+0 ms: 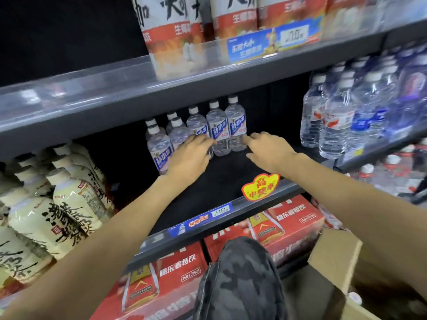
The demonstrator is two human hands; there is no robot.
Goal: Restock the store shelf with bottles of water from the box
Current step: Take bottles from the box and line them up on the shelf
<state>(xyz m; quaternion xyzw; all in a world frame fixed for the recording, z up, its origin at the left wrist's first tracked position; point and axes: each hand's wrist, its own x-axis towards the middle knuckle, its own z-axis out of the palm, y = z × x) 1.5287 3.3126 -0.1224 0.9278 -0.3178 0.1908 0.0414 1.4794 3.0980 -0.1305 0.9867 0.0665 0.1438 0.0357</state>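
Note:
Several small clear water bottles (pixel 218 128) with white caps and blue labels stand at the back of the dark middle shelf (pixel 215 195). My left hand (pixel 191 155) reaches in with fingers extended, its fingertips against the lower part of the bottles near the row's middle. My right hand (pixel 268 150) lies beside the rightmost bottle (pixel 235 125), its index finger touching the bottle's base, other fingers relaxed. Neither hand grips anything. The cardboard box (pixel 337 257) sits at lower right, its flap open; a white bottle cap (pixel 354 297) shows inside.
Cream-coloured drink bottles (pixel 62 204) fill the shelf's left side. Larger water bottles (pixel 342 116) stand to the right. Red drink cartons (pixel 277 227) sit on the shelf below, tall cartons (pixel 175 31) above. My knee in camouflage trousers (pixel 242 280) is in front.

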